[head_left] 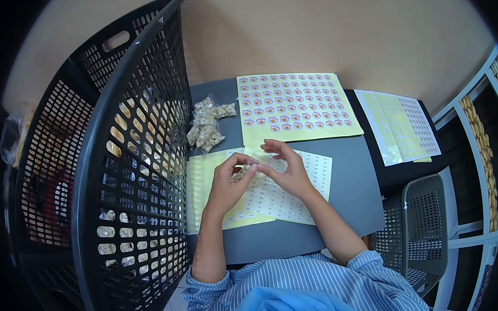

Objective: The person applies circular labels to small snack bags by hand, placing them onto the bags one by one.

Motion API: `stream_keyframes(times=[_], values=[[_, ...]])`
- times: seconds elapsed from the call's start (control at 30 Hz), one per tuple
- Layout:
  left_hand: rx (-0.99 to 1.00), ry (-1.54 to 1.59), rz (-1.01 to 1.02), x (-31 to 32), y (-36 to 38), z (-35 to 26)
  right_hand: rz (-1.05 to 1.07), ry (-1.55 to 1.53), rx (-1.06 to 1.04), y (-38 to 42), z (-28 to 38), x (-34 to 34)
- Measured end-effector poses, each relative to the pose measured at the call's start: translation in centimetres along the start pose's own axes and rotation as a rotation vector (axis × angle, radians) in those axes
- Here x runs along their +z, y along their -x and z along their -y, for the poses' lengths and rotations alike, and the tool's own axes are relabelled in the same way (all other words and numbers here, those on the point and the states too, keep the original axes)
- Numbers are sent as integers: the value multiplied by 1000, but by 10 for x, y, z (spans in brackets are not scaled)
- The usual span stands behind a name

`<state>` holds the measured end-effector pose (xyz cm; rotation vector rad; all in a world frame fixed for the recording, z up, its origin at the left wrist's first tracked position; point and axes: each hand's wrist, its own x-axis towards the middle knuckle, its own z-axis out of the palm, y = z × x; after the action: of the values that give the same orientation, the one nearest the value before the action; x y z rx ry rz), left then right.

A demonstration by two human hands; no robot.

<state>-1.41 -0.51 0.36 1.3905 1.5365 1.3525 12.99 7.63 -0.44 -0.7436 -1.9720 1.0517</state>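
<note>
A small clear plastic bag (272, 161) with pale pieces in its lower left end is between my two hands, above the label sheets. My left hand (231, 178) is closed around the filled end of the bag. At the bag's right side, my right hand (286, 167) pinches the plastic near my left fingertips, its index finger raised. Sheets of small printed labels (296, 201) lie beneath my hands, on a yellow backing. Behind my left hand, several filled clear bags (205, 124) rest in a pile on the grey table (351, 178).
A tall black perforated basket (131, 161) holding packed bags stands at the left. Round orange stickers cover a sheet (294, 105) at the back. More label sheets (399, 125) lie to the right, above a grey basket (424, 225). A rack (490, 238) stands far right.
</note>
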Motion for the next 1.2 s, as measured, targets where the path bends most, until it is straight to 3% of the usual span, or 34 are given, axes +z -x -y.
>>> stream_keyframes(times=[0.13, 0.3, 0.37, 0.47, 0.53, 0.6, 0.67, 0.73, 0.83, 0.9, 1.0, 1.03, 1.1, 1.2], values=[[-29, 103, -15, 0, 0, 5, 151, -372, 235, 2, 3, 0], [-27, 96, -32, -1, -1, 1, 148, -388, 142, 2, -2, 1], [88, 64, -53, -1, -1, 3, 143, -414, 116, 3, -1, 2], [103, 57, 3, -2, -1, 4, 120, -345, 187, 2, 5, -2], [62, 114, 13, -2, 1, -2, 22, -41, -23, 0, 16, -15], [113, -161, -193, -5, 2, -8, -269, 233, -258, -3, 30, -44], [162, -398, -391, -16, 1, 4, -550, 426, -255, 5, 25, -93], [152, -551, -535, -27, 1, 13, -871, 431, -16, 26, 7, -152], [12, -518, -490, -30, 2, 18, -1201, 599, 161, 96, -59, -263], [-2, -572, -481, -27, 4, 19, -1210, 1044, 392, 171, -92, -310], [-66, -665, -452, -25, 5, 20, -1080, 1243, 804, 274, -131, -327], [-86, -735, -440, -24, 6, 20, -1058, 1216, 1116, 281, -124, -313], [-107, -803, -428, -20, 6, 22, -1003, 1201, 1156, 339, -173, -322], [-114, -858, -386, -18, 5, 28, -1022, 1095, 1285, 338, -177, -314]])
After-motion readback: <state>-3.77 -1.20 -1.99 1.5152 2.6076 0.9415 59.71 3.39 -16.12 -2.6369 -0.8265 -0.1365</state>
